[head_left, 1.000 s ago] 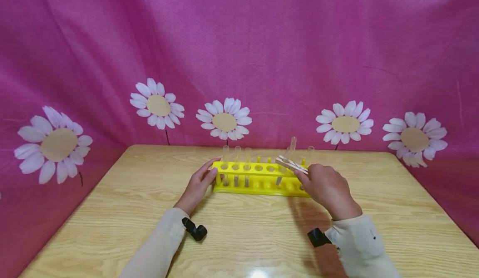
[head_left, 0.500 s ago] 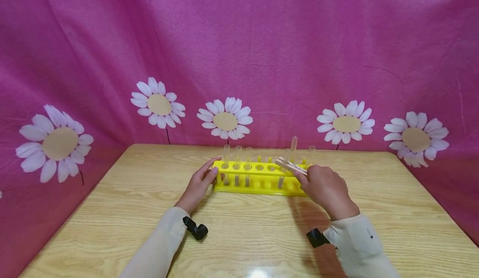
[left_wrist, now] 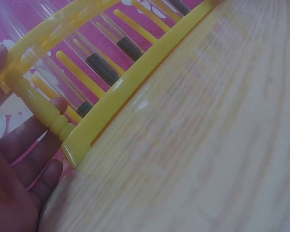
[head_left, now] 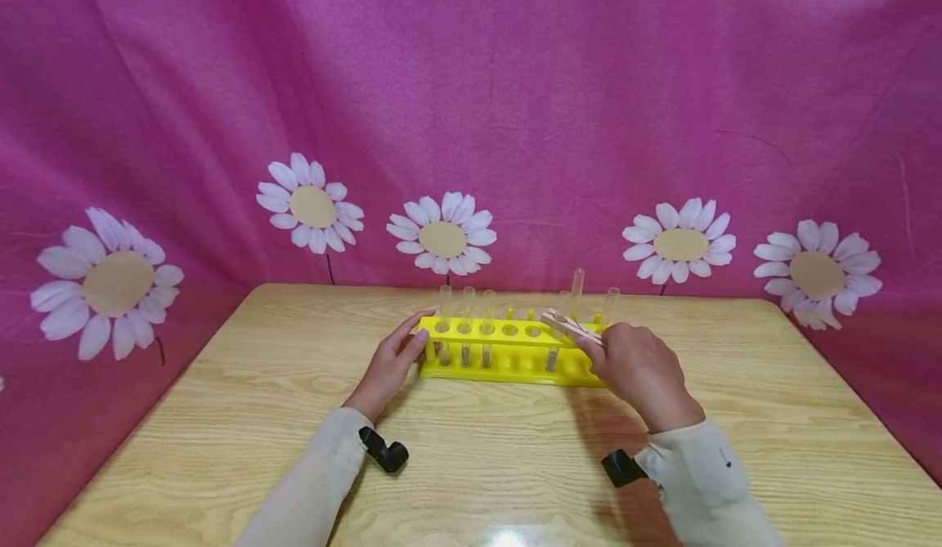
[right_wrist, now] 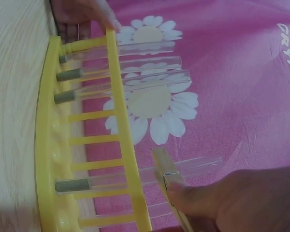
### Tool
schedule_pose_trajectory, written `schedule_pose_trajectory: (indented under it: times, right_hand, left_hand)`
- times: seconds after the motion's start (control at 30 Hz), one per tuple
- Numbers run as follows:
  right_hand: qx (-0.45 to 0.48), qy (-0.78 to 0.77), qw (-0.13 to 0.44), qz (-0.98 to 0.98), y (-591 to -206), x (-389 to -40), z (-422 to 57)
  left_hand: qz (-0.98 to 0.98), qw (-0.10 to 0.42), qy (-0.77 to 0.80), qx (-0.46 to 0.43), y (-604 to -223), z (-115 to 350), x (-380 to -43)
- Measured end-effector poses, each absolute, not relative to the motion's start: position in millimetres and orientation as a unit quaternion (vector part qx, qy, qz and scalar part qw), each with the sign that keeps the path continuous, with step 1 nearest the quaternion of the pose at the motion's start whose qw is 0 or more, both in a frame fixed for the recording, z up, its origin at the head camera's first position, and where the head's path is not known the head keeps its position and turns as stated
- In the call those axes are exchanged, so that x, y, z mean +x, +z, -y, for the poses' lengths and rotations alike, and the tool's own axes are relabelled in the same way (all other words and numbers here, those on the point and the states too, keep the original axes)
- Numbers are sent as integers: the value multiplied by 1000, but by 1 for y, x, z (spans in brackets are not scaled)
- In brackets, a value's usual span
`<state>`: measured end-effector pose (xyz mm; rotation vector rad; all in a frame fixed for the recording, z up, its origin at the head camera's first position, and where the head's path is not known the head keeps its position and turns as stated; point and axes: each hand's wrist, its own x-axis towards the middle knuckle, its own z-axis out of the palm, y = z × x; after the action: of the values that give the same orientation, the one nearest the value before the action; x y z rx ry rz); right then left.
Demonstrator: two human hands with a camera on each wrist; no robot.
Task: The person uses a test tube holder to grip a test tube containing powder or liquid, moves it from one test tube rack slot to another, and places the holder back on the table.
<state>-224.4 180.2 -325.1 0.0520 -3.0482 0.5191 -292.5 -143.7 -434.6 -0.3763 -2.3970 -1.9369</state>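
Observation:
A yellow test tube rack (head_left: 508,377) stands on the table, with several clear tubes in its holes. My left hand (head_left: 388,367) grips the rack's left end, thumb on the top bar and fingers behind the post (left_wrist: 43,108). A wooden test tube holder (head_left: 565,326) is in my right hand (head_left: 643,371), over the rack's right half. In the right wrist view, a test tube (right_wrist: 198,166) with dark matter at its bottom passes through the rack beside the holder's jaws. Whether the jaws clasp it, I cannot tell. My right hand hides the rack's right end.
Three tubes, among them the test tube (head_left: 466,306), stand at the rack's left. Short yellow pegs (head_left: 531,315) rise behind the top bar. A pink cloth (head_left: 559,122) with printed daisies hangs behind the wooden table (head_left: 471,465).
The lower end of the tube beside the holder has shifted slightly right, so it stands straighter in the rack. My right hand has moved a little left; my left hand stays on the rack.

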Motion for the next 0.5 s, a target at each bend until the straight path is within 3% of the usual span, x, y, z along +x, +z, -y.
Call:
schedule_pose_trajectory:
  times: [0.23,0.5]
  right_hand:
    - [23,173,41,984,-325,-224,-180]
    - [25,183,84,979,-319,-221,-183]
  left_hand:
    - [768,-14,-629,-118,-406,140,-274]
    - [771,-11,-625,-118,-406,140,-273]
